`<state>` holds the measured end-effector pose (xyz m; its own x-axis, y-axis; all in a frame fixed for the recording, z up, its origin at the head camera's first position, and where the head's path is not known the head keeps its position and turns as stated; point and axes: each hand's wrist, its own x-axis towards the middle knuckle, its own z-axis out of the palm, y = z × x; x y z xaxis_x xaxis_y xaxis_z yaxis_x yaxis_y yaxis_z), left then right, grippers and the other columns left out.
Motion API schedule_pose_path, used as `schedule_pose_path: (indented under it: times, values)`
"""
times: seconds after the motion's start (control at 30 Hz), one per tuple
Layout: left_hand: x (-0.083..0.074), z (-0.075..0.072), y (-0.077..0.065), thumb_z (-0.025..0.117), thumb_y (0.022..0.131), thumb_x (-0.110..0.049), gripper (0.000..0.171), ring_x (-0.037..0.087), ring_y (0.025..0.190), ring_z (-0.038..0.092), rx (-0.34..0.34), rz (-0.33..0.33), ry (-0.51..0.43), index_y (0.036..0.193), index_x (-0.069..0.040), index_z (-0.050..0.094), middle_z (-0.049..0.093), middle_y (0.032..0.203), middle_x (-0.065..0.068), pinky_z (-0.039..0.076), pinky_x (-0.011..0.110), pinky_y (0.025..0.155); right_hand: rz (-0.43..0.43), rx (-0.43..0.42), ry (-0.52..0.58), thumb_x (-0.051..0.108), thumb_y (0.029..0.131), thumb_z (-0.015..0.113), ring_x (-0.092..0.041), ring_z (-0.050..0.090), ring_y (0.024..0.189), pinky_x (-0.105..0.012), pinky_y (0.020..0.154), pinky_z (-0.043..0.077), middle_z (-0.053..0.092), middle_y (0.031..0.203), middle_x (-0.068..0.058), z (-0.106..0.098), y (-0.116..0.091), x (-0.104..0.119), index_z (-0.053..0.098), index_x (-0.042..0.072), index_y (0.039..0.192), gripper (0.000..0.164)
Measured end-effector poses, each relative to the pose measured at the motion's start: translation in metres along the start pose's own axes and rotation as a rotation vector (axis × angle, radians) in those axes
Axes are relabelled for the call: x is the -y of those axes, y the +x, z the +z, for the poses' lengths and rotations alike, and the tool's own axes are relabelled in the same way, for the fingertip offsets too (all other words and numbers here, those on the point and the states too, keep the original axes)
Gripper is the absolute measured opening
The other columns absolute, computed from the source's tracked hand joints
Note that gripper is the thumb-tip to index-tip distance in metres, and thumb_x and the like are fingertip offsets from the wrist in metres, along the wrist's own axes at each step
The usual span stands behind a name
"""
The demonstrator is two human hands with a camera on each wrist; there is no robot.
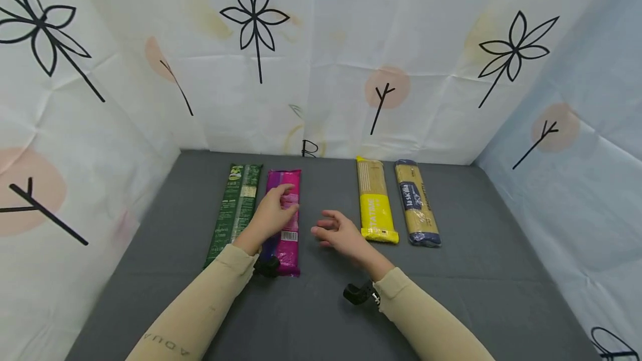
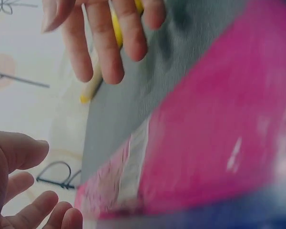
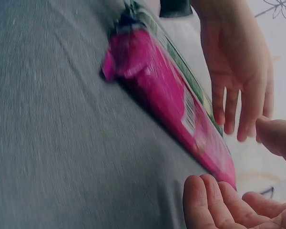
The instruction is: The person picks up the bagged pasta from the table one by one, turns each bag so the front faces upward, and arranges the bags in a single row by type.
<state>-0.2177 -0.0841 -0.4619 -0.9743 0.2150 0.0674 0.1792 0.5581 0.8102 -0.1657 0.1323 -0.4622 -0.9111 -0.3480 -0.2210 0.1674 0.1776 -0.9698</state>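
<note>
My left hand [image 1: 271, 213] hovers over the pink and purple packet [image 1: 288, 252], its fingers loosely bent and holding nothing. That packet lies lengthwise on the grey table, and its barcode shows in the right wrist view. Just left of it lies a green packet [image 1: 236, 199], partly behind my left forearm. Over the table between the pink packet and the yellow one, my right hand [image 1: 343, 234] has relaxed, slightly curled fingers and nothing in its grasp. Both hands also appear in the left wrist view, the right hand's fingers [image 2: 107, 43] above the left hand's.
Right of my right hand lies a yellow pasta packet [image 1: 377, 205] with a see-through upper part. Beside it is a blue-ended spaghetti packet [image 1: 417, 205]. White patterned cloth [image 1: 331, 43] stands behind the grey table [image 1: 476, 305] and along both sides.
</note>
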Motion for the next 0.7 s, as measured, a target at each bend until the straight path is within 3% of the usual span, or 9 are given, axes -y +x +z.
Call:
schedule_pose_path:
  times: [0.43,0.7]
  values:
    - [0.021,-0.017,0.016,0.067,0.091,-0.024,0.065,0.037,0.119,0.049,-0.082,-0.122,0.095,0.147,-0.008,0.039,0.048,0.134,0.022,0.046,0.054,0.090,0.036,0.051,0.100,0.019,0.093,0.067,-0.032,0.057,0.115,-0.045,0.089,0.051,0.039,0.142,-0.027,0.026,0.010,0.001,0.026,-0.002,0.148,0.072]
    - [0.024,-0.017,0.019,0.068,0.090,-0.028,0.073,0.042,0.127,0.040,-0.053,-0.144,0.176,0.150,-0.005,0.034,0.041,0.141,0.026,0.040,0.058,0.097,0.043,0.044,0.143,0.020,0.092,0.069,-0.031,0.058,0.112,-0.047,0.089,0.051,0.038,0.142,-0.027,0.033,0.012,0.003,0.024,0.000,0.149,0.076]
